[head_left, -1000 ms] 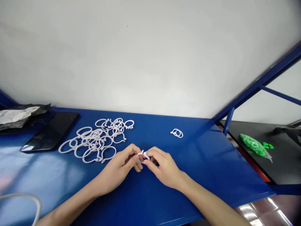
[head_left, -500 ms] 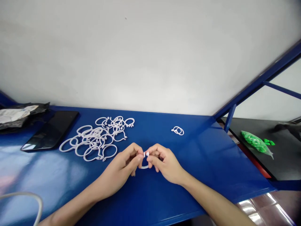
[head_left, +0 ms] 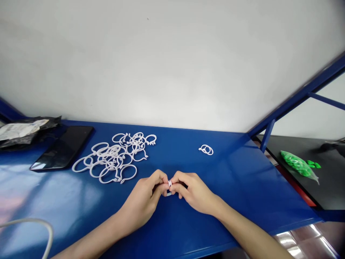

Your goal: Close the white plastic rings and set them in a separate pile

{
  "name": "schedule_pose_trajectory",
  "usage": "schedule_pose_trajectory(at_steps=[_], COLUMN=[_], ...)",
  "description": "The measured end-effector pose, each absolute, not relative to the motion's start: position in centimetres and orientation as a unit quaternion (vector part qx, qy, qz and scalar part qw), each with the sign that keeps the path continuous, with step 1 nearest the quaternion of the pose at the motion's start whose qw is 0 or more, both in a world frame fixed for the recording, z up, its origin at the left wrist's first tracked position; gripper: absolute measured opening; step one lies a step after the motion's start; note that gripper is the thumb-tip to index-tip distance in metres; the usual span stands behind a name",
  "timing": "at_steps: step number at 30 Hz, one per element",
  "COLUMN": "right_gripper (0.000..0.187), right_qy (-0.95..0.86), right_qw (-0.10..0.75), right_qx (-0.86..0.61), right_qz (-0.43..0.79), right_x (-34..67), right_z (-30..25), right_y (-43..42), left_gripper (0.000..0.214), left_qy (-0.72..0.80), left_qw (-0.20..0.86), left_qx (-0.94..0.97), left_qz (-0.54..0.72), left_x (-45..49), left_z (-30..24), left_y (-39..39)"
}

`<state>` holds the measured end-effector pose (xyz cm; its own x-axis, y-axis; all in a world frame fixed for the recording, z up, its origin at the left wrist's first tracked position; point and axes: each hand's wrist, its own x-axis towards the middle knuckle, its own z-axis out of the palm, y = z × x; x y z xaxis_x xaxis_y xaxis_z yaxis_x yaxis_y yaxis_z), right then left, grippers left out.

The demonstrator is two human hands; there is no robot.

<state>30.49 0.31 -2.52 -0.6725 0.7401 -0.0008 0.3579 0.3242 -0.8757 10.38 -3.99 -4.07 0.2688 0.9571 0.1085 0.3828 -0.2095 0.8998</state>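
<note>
My left hand [head_left: 145, 199] and my right hand [head_left: 192, 190] meet over the middle of the blue table [head_left: 237, 187]. Both pinch the two ends of one white plastic ring [head_left: 169, 185], pressing them together; most of the ring is hidden by my fingers. A heap of several open white rings [head_left: 115, 158] lies to the left of my hands, further back. A small pair of closed white rings [head_left: 206, 150] lies further back to the right.
A black phone [head_left: 63, 148] lies at the left, beside a black bag with a label [head_left: 24, 129]. A white cable [head_left: 32, 226] curves at the front left. On a black shelf to the right lies a bag of green pieces [head_left: 296, 163].
My fingers have drawn closer together, so the ring's two ends now touch and less of the ring shows. The view has shifted slightly.
</note>
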Motion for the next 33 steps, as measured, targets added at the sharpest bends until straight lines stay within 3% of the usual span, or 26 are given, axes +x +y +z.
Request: schedule_pose_trajectory(at_steps=[9, 18, 25, 30, 33], right_gripper=[0.016, 0.023, 0.024, 0.02, 0.02], right_qy=[-0.748, -0.887, -0.893, -0.857, -0.814], right_qw=[0.284, 0.278, 0.278, 0.303, 0.242], right_qx=[-0.365, -0.275, -0.306, -0.39, -0.527], right_qz=[0.475, 0.247, 0.18, 0.144, 0.044], right_x=[30.2, 30.8, 30.3, 31.8, 33.8], right_z=[-2.4, -2.2, -3.3, -3.1, -2.8], right_y=[-0.5, -1.7, -0.8, 2.3, 4.9], left_gripper=[0.014, 0.023, 0.015, 0.023, 0.028], left_qy=[0.502, 0.407, 0.435, 0.516, 0.551], left_qw=[0.299, 0.177, 0.135, -0.017, -0.101], left_qx=[0.672, 0.741, 0.771, 0.769, 0.769], left_qz=[0.454, 0.503, 0.445, 0.377, 0.308], left_x=[10.6, 10.7, 10.8, 10.0, 8.7], left_z=[-3.8, -4.7, -5.6, -5.2, -4.6], left_y=[-4.6, -5.0, -4.2, -2.5, -0.2])
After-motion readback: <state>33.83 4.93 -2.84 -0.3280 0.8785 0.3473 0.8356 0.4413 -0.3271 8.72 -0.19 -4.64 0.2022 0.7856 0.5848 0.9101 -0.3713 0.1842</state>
